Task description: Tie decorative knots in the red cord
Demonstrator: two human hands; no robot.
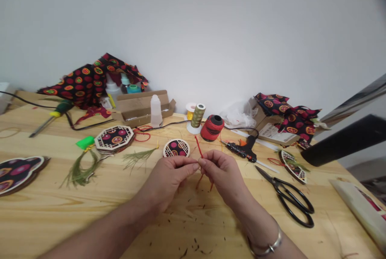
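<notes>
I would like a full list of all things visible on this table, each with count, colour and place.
red cord: 1, red, pinched between both hands
round disc: 1, white fretwork on dark patterned cloth, behind the hands
octagonal piece: 1, same pattern, left of the disc
red spool: 1, red, behind the hands
glue gun: 1, black, right of the hands
scissors: 1, black, front right
bottle: 1, white, beside the cardboard box
table: 1, pale wood, under everything
left hand: 1, pinching the cord
right hand: 1, pinching the cord
</notes>
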